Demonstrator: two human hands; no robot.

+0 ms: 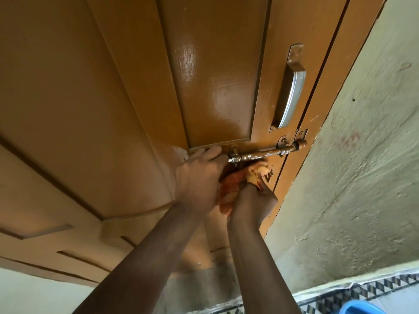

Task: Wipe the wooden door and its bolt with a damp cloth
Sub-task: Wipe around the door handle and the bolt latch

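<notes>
The brown wooden door (95,105) fills the upper left of the view, with glossy wet streaks on its raised panel. A metal sliding bolt (267,152) runs across its right edge, its rod pushed toward the frame. My left hand (199,177) reaches up to the bolt's left end, fingers curled against the door there. My right hand (251,205) grips an orange-yellow cloth (235,184), bunched and pressed just under the bolt rod. Part of the cloth is hidden between the two hands.
A metal pull handle (292,89) is fixed above the bolt. A rough pale-green wall (362,166) stands to the right of the door frame. A patterned floor border (374,288) and a blue object (360,308) show at the bottom right.
</notes>
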